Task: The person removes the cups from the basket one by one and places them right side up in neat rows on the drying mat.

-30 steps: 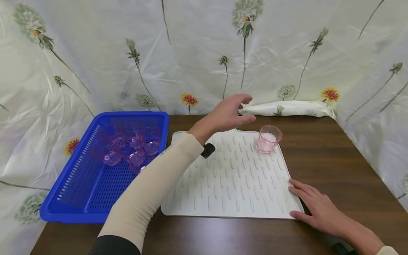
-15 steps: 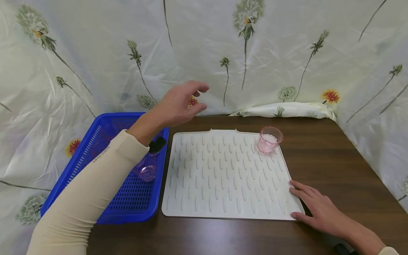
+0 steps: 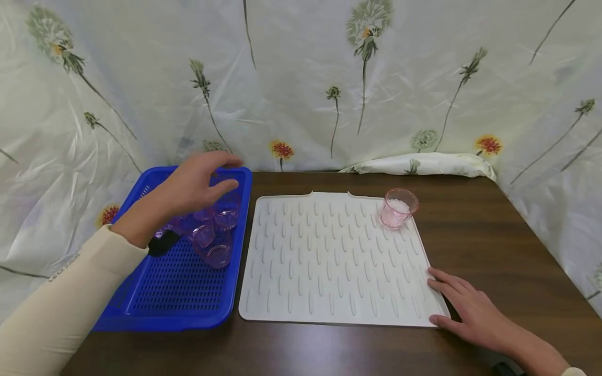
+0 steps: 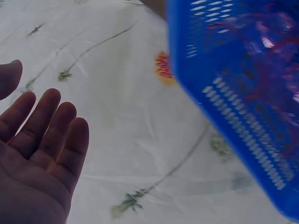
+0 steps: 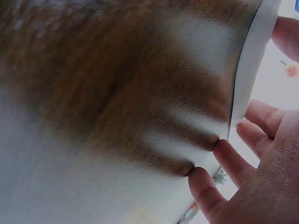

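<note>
Right hand [image 3: 475,316] touches mat's [image 3: 329,261] right edge by its near corner, fingers spread, grasping nothing; probably steadying it. Mat's long axis seemingly left-right. Basket [image 3: 164,321] along table's [image 3: 470,219] left side, long axis near-far; pink cups [image 3: 218,256] inside, tilt unclear. Left hand [image 3: 195,180] above basket's far half, fingers loosely bent, thumb apart, holding nothing. Lone cup [image 3: 395,211] upright, mouth up, axis vertical, mat's far right corner.

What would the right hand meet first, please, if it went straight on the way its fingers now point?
The white mat, most likely: the right hand lies at the mat's right edge, pointing across it. Whether it would slide over or push the mat is unclear.
</note>
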Available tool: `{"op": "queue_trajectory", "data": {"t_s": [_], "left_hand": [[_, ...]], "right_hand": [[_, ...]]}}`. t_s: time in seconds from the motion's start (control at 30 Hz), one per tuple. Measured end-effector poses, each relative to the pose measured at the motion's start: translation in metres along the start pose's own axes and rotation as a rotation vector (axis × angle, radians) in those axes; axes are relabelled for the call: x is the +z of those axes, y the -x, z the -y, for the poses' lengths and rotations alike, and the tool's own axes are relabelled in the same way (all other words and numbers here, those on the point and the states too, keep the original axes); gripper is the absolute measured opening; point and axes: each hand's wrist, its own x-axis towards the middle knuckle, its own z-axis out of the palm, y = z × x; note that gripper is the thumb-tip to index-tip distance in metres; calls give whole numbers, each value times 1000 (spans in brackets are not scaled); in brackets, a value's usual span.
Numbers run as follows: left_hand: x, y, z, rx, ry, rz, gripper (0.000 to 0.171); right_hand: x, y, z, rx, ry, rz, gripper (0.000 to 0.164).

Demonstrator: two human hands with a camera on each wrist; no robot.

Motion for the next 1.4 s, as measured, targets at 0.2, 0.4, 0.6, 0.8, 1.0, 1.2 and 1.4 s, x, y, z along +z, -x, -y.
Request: {"op": "queue_trajectory", "data": {"t_s": [0.2, 0.4, 0.6, 0.8, 1.0, 1.2, 1.4], "left_hand": [[9, 35, 24, -41, -30, 30, 45], [30, 46, 41, -51, 17, 52, 50], [42, 52, 51, -66, 48, 111, 47], [47, 56, 58, -86, 54, 174, 43], [52, 61, 62, -105, 40, 228, 48], [56, 61, 62, -105, -7, 272, 59], [56, 65, 62, -40, -125, 300, 64]], "right_hand": [[0, 0, -4, -27, 4, -28, 71], [-1, 11, -12, -49, 43, -91, 73], [1, 12, -14, -58, 48, -109, 74], [5, 9, -12, -67, 42, -112, 74], [9, 6, -11, -71, 36, -114, 74], [10, 4, -9, -63, 35, -109, 74], [12, 1, -8, -58, 31, -105, 74]]}}
